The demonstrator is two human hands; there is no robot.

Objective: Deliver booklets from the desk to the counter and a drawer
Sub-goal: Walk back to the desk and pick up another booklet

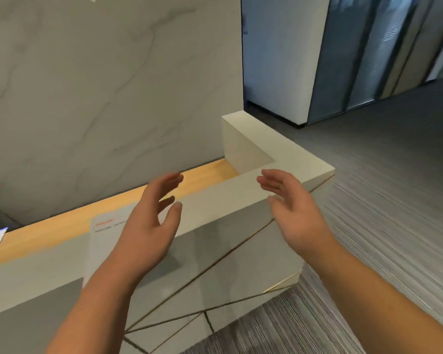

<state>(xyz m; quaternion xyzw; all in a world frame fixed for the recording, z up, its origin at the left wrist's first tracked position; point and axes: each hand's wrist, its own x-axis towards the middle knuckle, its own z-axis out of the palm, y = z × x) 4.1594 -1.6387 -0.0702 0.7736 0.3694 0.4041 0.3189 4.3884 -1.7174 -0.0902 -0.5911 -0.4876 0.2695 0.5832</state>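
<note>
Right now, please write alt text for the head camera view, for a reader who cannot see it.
Two bare, open, empty hands, left hand and right hand, are raised above a white reception counter. A pale booklet lies on the counter beside the left hand, with a wooden desk behind it.

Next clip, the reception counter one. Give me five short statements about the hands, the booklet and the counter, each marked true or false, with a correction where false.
1. Both hands are empty. True: the left hand and right hand are open, holding nothing.
2. A booklet lies on the counter, partly hidden by the left hand. True.
3. The right hand rests on the booklet. False: it is off to the booklet's right, over the counter's corner.
4. A wooden desk surface lies behind the counter top. True.
5. The floor is bare wood. False: it is grey striped carpet.
</note>
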